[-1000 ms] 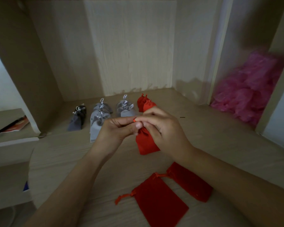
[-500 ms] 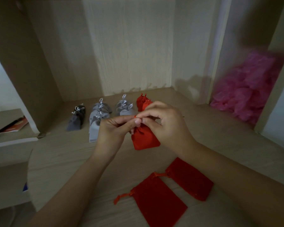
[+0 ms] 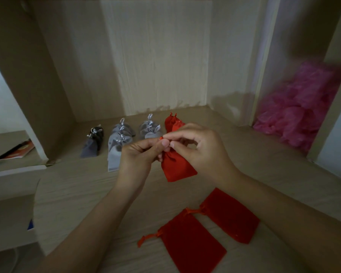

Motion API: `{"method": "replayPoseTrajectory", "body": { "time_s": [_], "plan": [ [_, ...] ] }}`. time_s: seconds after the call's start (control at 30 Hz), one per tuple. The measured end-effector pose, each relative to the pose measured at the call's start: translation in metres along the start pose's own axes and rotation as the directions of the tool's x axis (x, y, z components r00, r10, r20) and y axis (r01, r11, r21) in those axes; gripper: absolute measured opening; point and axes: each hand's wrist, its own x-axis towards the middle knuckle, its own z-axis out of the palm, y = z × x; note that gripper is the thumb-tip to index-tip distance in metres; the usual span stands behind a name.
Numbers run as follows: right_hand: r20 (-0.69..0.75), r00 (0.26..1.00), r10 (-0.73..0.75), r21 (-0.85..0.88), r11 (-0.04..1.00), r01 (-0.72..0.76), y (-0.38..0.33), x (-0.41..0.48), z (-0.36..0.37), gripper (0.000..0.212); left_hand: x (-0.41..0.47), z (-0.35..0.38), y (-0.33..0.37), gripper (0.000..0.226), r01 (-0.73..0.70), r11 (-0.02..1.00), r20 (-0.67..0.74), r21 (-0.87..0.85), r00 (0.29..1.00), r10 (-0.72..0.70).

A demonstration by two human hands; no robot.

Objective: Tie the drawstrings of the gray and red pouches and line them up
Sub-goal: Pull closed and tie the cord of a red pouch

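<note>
Red cloth hangs between your hands. The red pouch (image 3: 177, 166) you are tying dangles with its neck up at your fingertips, and its long axis runs down and slightly to your right. I cannot tell whether its bottom corner touches the surface (image 3: 77, 186). Your hands are drawn close together at the neck. Your left hand (image 3: 140, 154) pinches the drawstring (image 3: 161, 138) between thumb and forefinger. Your right hand (image 3: 203, 146) pinches it from the other side with curled fingers. The knot itself is hidden behind your fingers, so I judge the tie unfinished rather than done.

What matters for the next move is where the line sits. It lies straight beyond your hands, against the back of the alcove. From left to right it holds a dark pouch (image 3: 92, 144), the gray pouches (image 3: 116, 154) and the tied red pouches (image 3: 172, 123). The tied red ones stand directly behind your knuckles at the right end of the line. Setting this pouch down should therefore be a short push forward, and your right hand is the nearer one.

Two untied red pouches (image 3: 189, 239) lie flat on the surface close to you. They sit between your forearms, nearer the right one, with their necks and cords pointing left.
</note>
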Motion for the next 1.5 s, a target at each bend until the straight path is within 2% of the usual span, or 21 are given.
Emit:
{"method": "replayPoseTrajectory", "body": {
  "time_s": [0.07,0.17,0.3,0.43,0.53,0.63,0.83,0.97,1.03,1.13,1.23,1.3,1.37,1.43,1.5],
  "plan": [
    [0.009,0.997,0.082,0.089,0.993,-0.083,0.003,-0.001,0.0,0.027,0.001,0.0,0.0,0.017,0.014,1.0,0.022,-0.008,1.0,-0.014],
    [0.113,0.962,0.248,0.225,0.937,-0.268,0.005,0.001,-0.001,0.021,0.001,-0.001,0.0,0.014,0.003,1.0,0.058,0.006,0.998,-0.003],
    [0.285,0.907,0.311,0.269,0.882,-0.387,0.008,0.007,-0.01,0.021,0.001,-0.002,0.003,0.015,-0.022,0.997,0.182,0.069,0.983,0.009],
    [0.452,0.832,0.322,0.265,0.842,-0.47,0.009,0.011,-0.025,0.019,0.0,0.001,0.005,0.014,0.039,0.998,0.256,0.048,0.965,-0.05],
    [0.514,0.793,0.327,0.24,0.833,-0.499,0.008,0.012,-0.031,0.015,-0.003,0.004,0.005,0.013,0.063,0.997,0.298,0.049,0.952,-0.074],
    [0.487,0.808,0.331,0.235,0.842,-0.486,0.007,0.011,-0.03,0.014,-0.002,0.004,0.004,0.014,0.075,0.997,0.292,0.022,0.953,-0.078],
    [0.35,0.888,0.299,0.201,0.902,-0.383,0.01,0.011,-0.025,0.019,-0.002,0.005,0.0,0.016,0.115,0.991,0.147,-0.073,0.984,-0.103],
    [0.314,0.919,0.239,0.094,0.955,-0.28,0.008,0.009,-0.022,0.016,0.001,0.0,0.0,0.015,0.229,0.971,0.183,-0.063,0.959,-0.214],
    [0.279,0.933,0.227,0.093,0.961,-0.261,0.008,0.008,-0.017,0.018,0.002,-0.001,0.0,0.015,0.248,0.964,0.167,-0.1,0.959,-0.229],
    [0.24,0.921,0.308,0.126,0.93,-0.344,0.008,0.009,-0.01,0.021,0.002,0.001,-0.002,0.016,0.195,0.969,0.109,-0.155,0.978,-0.179],
    [0.283,0.887,0.364,-0.024,0.928,-0.373,0.003,0.008,-0.008,0.006,-0.001,0.003,-0.007,0.023,0.064,0.998,0.049,-0.013,0.997,-0.063],
    [0.25,0.898,0.361,-0.127,0.932,-0.339,0.0,0.004,-0.005,0.017,-0.004,0.005,-0.007,0.023,-0.013,0.997,0.017,0.071,1.0,0.011],
    [0.197,0.927,0.32,-0.182,0.941,-0.286,-0.001,0.001,-0.002,0.026,-0.006,0.008,-0.006,0.019,-0.051,0.996,-0.006,0.08,0.999,0.051],
    [0.169,0.944,0.282,-0.217,0.945,-0.244,0.0,0.0,0.002,0.025,-0.005,0.009,-0.006,0.018,-0.011,0.999,-0.035,0.032,0.999,0.012],
    [0.161,0.952,0.262,-0.231,0.947,-0.222,0.002,-0.001,0.005,0.015,-0.003,0.008,-0.007,0.02,0.11,0.991,-0.022,-0.081,0.993,-0.112]
  ]
}}
